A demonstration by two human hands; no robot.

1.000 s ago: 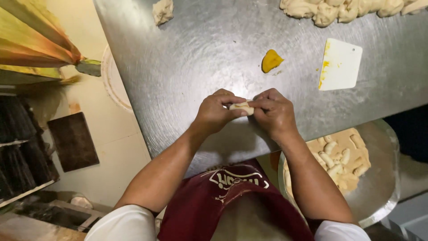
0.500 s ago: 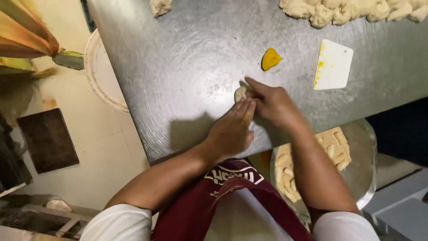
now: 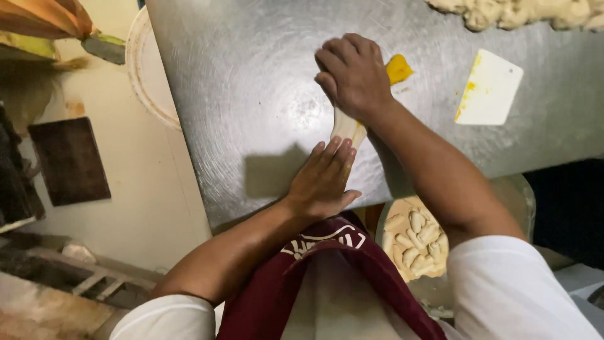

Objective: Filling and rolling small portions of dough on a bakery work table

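A pale strip of dough (image 3: 346,128) lies stretched on the steel table (image 3: 251,82). My left hand (image 3: 324,179) lies flat with its fingertips on the near end of the strip. My right hand (image 3: 353,75) presses knuckles-up on the far end and hides that part of the dough. A small yellow-orange lump (image 3: 399,68) sits just right of my right hand. Both forearms reach in from the bottom over a maroon apron.
A white plastic scraper (image 3: 489,88) with yellow smears lies at the right. A mass of dough (image 3: 522,14) runs along the far right edge. A round tray (image 3: 522,195) of shaped dough pieces (image 3: 415,236) sits below the table's near edge. A round plate (image 3: 146,69) pokes out at the left.
The dough went from a small piece pinched between both hands to a long strip on the table. My right hand slid away from me and my left hand flattened near me.
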